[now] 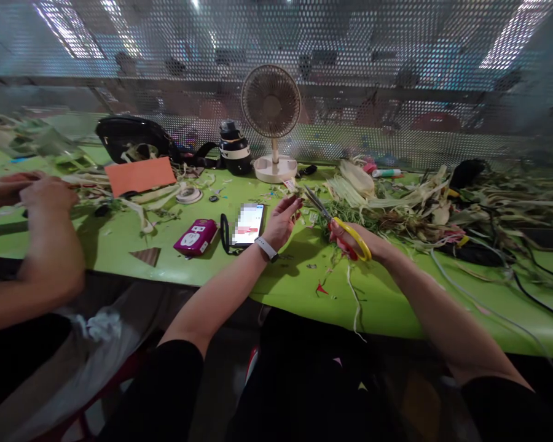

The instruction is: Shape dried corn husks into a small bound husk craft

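Observation:
My right hand [371,244] grips a pair of scissors [360,239] with yellow and red handles. The blades are slightly parted and point up and left, toward my left hand [281,224]. That hand, with a pale watch band at the wrist, has its thumb and fingers pressed together; whatever they pinch is too small to make out. Just left of it lies a phone [247,224] with a lit screen. Pale dried husks [357,184] and green stalks are heaped beyond the scissors. A white string [356,301] hangs over the table edge below my right hand.
A desk fan [271,104] and a black bottle [235,150] stand at the back by a perforated metal screen. A purple case [196,237], an orange card [141,176] and a black bag [136,138] are at left, near another person's hands [46,190]. Cables [483,307] trail at right.

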